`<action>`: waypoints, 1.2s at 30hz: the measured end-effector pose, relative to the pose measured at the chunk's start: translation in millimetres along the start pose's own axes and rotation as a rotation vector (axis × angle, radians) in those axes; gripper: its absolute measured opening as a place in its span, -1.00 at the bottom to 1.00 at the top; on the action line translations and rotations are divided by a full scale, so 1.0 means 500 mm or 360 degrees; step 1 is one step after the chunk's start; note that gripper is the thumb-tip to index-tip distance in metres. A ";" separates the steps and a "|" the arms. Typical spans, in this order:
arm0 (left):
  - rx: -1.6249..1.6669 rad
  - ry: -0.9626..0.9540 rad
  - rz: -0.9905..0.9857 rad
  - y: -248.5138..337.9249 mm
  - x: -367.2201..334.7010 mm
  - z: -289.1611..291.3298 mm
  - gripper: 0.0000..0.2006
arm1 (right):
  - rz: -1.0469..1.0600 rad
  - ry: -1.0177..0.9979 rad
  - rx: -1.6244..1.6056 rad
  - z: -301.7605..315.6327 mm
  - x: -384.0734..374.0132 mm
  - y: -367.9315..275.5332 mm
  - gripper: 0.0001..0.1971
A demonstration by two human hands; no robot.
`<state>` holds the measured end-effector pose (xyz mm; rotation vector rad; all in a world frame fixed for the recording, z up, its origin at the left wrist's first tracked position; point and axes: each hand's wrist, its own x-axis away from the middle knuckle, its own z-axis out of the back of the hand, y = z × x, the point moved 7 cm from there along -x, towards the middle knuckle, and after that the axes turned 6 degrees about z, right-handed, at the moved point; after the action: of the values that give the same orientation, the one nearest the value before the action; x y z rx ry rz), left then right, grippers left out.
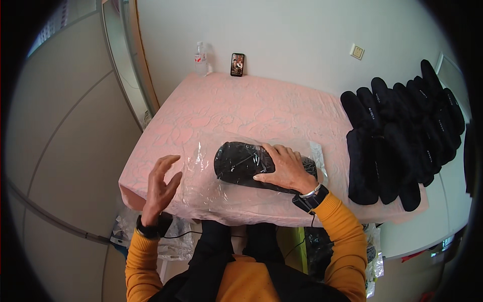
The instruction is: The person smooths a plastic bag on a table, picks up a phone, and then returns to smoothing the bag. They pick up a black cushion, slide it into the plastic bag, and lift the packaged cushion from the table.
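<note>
A black, soft, long item with rounded ends (pixel 236 163) lies inside a clear plastic bag (pixel 201 186) on the near part of the cloth-covered table. My right hand (pixel 288 168) rests across the item's right half, its thumb on the near side and fingers over the far side, gripping it through or over the film. Above the bag's left edge hovers my left hand (pixel 163 183), its fingers apart and slightly curled, holding nothing. I cannot tell exactly what kind of item is in the bag.
Several similar black items (pixel 387 146) are piled at the table's right. A pink patterned cloth (pixel 251 100) covers the table. At the back stand a clear bottle (pixel 200 58) and a phone (pixel 237 65) against the wall. Crumpled plastic (pixel 178 246) lies below the near edge.
</note>
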<state>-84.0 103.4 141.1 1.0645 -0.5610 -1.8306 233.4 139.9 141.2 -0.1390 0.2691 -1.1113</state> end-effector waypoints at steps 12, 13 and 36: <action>-0.0047 -0.0484 -0.0990 0.367 0.033 -0.338 -0.13 | 0.0366 0.0250 0.0657 -0.067 0.041 -0.089 0.11; -0.0110 -0.0488 -0.0966 0.346 0.001 -0.356 -0.08 | 0.0476 0.0311 0.0778 -0.075 0.046 -0.089 0.11; -0.0704 -0.0763 -0.0417 -0.028 -0.313 -0.285 0.24 | 0.0380 -0.0156 -0.0168 -0.012 -0.023 0.226 0.27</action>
<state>62.9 255.4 123.9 0.4129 -0.2684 -2.3220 324.7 199.9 109.3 -0.2480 0.2500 -0.8509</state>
